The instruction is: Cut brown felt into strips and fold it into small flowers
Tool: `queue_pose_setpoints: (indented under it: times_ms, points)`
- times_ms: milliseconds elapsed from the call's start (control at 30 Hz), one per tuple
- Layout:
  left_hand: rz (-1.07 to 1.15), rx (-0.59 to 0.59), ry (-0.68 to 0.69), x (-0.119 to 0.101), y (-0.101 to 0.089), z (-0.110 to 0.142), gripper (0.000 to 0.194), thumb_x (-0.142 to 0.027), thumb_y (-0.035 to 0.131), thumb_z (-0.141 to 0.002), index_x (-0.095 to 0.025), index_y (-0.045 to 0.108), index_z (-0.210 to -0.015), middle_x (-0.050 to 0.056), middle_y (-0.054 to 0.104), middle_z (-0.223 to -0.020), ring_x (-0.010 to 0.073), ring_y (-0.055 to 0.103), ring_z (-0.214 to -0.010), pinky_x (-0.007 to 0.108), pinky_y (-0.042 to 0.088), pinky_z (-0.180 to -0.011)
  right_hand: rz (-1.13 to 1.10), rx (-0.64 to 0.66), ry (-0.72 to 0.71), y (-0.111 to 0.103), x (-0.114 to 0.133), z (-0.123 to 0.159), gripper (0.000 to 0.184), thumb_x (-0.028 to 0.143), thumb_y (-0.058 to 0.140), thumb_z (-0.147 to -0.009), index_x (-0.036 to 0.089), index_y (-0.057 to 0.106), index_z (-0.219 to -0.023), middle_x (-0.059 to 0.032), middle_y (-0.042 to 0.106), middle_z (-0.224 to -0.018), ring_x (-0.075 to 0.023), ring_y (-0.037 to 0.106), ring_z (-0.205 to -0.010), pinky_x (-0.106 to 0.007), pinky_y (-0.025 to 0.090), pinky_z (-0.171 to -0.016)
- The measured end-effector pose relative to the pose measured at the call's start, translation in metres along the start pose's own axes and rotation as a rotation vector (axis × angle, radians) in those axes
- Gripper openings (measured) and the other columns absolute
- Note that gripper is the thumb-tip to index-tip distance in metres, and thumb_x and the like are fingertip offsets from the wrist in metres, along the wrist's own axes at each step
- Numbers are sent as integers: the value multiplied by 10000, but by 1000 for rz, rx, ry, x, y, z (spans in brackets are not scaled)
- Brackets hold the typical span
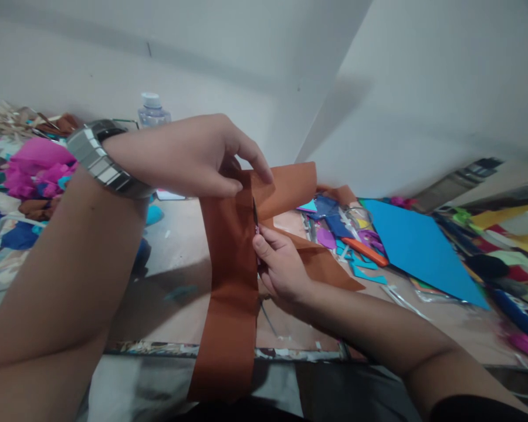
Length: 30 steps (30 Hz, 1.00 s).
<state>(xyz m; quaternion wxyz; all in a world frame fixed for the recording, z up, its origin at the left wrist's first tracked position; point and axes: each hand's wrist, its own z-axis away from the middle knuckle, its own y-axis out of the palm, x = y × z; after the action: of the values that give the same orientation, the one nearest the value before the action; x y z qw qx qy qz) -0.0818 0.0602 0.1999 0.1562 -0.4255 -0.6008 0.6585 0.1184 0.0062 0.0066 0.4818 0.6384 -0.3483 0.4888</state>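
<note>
A long brown sheet of paper or felt (231, 264) hangs over the table's near edge, with a cut running up its length. My left hand (202, 155), a metal watch at its wrist, pinches the sheet near its top, thumb on the near face. My right hand (281, 264) is closed around the handles of a pair of scissors (255, 214), mostly hidden by the fingers. The dark blades sit in the cut, pointing away from me. To the right of the blades, the cut flap (290, 181) bends away.
Pink crumpled material (39, 167) and other scraps crowd the left, with a clear bottle (154, 111) behind. On the right lie a blue sheet (422, 252), an orange cutter (365, 251) and teal scraps (365, 272). A wall (229, 70) rises behind the table.
</note>
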Motion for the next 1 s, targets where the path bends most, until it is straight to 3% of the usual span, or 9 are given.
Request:
queue_pose_setpoints:
  times_ms: [100,367,500,767,1000]
  points:
    - [-6,-10,11,1,0,0,472,-144,546,-838,-221,735,-1264,12,782,-1165,139,653,-894,188,461,-760,7,-10,9,0,0,0,415,589,792,-861,266,758,-1119,-6,706,-870,-145,593,-691,-296,564,-692]
    - [1,-14,22,2,1,0,460,-136,552,-840,-221,740,-1251,16,780,-1185,133,668,-912,155,467,-731,43,-19,-36,0,0,-2,400,571,765,-894,258,757,-1142,-25,716,-983,-165,635,-837,-295,575,-770]
    - [-2,-17,20,0,0,0,445,-145,572,-835,-228,747,-1235,15,786,-1173,139,678,-908,163,481,-723,52,-29,-43,0,0,-1,365,581,760,-894,267,766,-1081,-20,693,-940,-160,620,-791,-310,579,-777]
    - [35,-11,28,4,2,-4,448,-205,604,-803,-276,764,-1215,19,806,-1106,181,719,-933,205,530,-743,48,-34,-74,-1,1,-2,499,620,784,-852,277,743,-1213,-36,716,-1046,-182,646,-850,-311,560,-729]
    - [70,5,12,1,8,-8,484,-216,596,-773,-280,773,-1219,18,800,-1099,184,738,-914,224,532,-763,54,-41,-83,-3,4,-2,372,607,768,-878,238,729,-917,16,626,-761,-120,530,-639,-257,490,-594]
